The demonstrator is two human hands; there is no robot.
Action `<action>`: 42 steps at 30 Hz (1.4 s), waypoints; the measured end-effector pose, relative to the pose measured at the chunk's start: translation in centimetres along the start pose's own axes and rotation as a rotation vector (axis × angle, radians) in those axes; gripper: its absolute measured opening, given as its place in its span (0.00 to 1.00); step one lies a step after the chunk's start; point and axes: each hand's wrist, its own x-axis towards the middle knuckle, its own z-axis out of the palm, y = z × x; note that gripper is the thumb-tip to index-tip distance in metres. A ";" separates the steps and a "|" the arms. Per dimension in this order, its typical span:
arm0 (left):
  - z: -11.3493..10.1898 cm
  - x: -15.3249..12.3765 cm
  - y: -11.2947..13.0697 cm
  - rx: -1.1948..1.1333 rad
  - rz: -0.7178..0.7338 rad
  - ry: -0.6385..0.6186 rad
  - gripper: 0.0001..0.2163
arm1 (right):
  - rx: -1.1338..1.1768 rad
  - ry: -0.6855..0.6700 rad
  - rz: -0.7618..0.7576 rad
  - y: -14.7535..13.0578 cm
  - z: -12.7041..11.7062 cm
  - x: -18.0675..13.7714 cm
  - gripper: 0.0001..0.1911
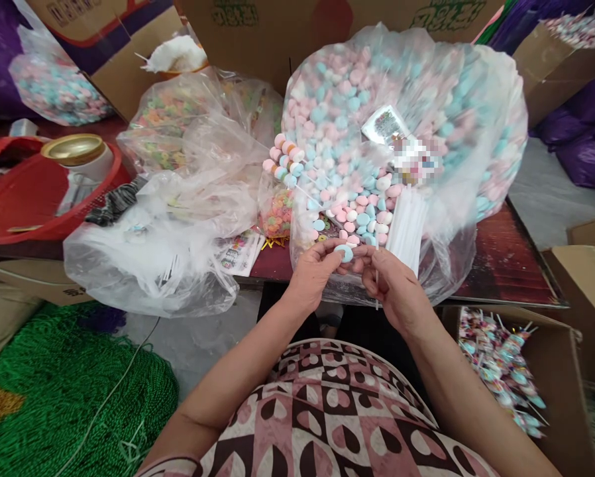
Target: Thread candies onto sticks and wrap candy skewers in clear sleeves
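My left hand (316, 268) pinches a pale blue round candy (345, 252) between thumb and fingers at the table's front edge. Close beside it, my right hand (393, 281) is closed around a thin white stick (377, 297) that points downward. Just beyond both hands, pink, blue and white candies (364, 215) spill from the mouth of a large clear plastic bag (496, 99). A bundle of white sticks (407, 225) lies right of them. Several candy skewers (283, 159) rest on the left side of the bag.
Clear bags of gummy rings (173, 122) and a crumpled plastic bag (148, 258) lie to the left, near a red basket (9, 205). At lower right stands a cardboard box (556, 371) of wrapped candy sticks (501, 364). Green cord (103, 391) is piled at lower left.
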 end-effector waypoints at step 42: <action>-0.5 -0.3 -0.1 0.059 0.168 0.150 0.15 | 0.252 0.028 0.067 -1.0 -0.3 -0.6 0.15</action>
